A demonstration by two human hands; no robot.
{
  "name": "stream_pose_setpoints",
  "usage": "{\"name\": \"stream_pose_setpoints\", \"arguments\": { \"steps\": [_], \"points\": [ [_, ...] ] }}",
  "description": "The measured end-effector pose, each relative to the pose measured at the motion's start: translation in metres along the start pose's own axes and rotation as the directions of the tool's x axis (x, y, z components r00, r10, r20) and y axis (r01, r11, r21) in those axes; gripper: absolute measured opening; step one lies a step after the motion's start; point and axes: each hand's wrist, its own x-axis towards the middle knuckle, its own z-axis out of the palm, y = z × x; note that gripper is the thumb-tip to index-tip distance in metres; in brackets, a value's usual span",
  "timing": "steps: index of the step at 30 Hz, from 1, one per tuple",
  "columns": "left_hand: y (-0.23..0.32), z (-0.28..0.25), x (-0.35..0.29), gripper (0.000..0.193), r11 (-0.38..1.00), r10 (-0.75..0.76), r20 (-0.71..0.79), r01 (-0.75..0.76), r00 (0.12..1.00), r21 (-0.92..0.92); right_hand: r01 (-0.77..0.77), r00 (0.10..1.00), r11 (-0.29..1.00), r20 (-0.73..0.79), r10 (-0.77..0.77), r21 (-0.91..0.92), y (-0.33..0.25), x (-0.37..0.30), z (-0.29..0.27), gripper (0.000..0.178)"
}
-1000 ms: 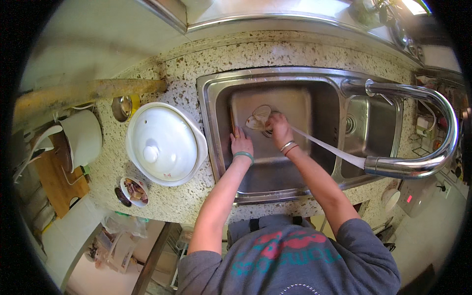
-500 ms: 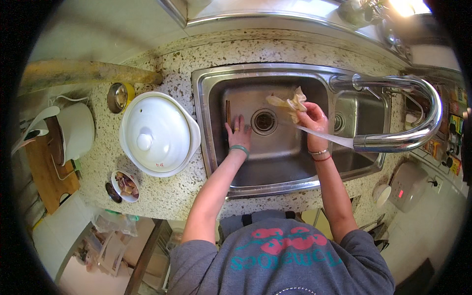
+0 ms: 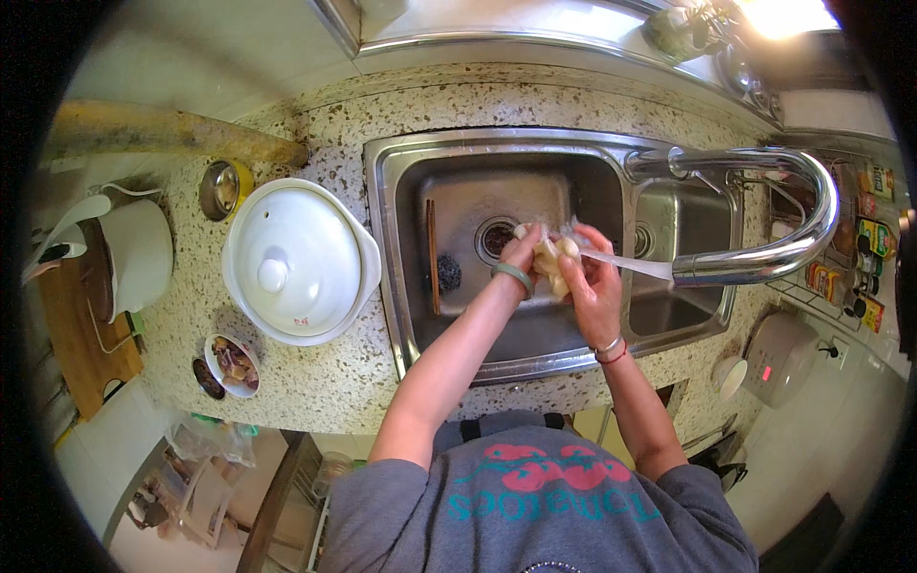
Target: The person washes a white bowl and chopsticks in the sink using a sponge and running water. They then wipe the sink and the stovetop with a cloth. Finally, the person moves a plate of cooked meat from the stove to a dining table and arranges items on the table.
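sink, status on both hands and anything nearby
Left hand, right hand: both on pale crumpled item. Water stream reaching them. Chopsticks, dark scrubber off to their left in sink.

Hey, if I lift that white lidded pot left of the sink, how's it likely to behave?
The white pot would probably feel heavy, since it is large and looks ceramic. Its lid looks simply set on top, so it may slide if the pot tilts. The glossy surface could be slippery when wet.
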Motion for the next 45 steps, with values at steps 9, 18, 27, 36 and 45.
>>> {"name": "stream_pose_setpoints", "arguments": {
  "steps": [9,18,27,36,45],
  "points": [
    [0.04,0.002,-0.053,0.039,0.977,0.178,-0.138,-0.158,0.974,0.144,-0.131,0.983,0.991,0.123,0.134,-0.032,0.075,0.062,-0.006,0.02],
    [0.002,-0.101,-0.06,0.06,0.871,0.43,-0.708,-0.051,0.561,0.489,-0.621,0.779,0.701,0.372,0.504,0.35,0.109,0.035,0.001,0.026],
    [0.002,-0.086,-0.034,0.074,0.313,0.835,-0.495,0.534,0.239,0.786,-0.708,0.674,0.705,0.349,0.651,0.051,0.113,0.009,-0.011,0.023],
    [0.034,-0.092,-0.023,0.04,-0.061,0.76,-0.33,0.567,0.56,0.821,-0.776,0.433,0.62,0.619,0.655,-0.114,0.171,-0.017,0.009,0.028],
    [0.084,-0.062,-0.05,0.038,-0.167,0.764,-0.017,0.223,0.645,0.96,0.199,0.798,0.873,0.59,0.119,-0.444,0.227,-0.004,0.125,0.027]
  ]
}}
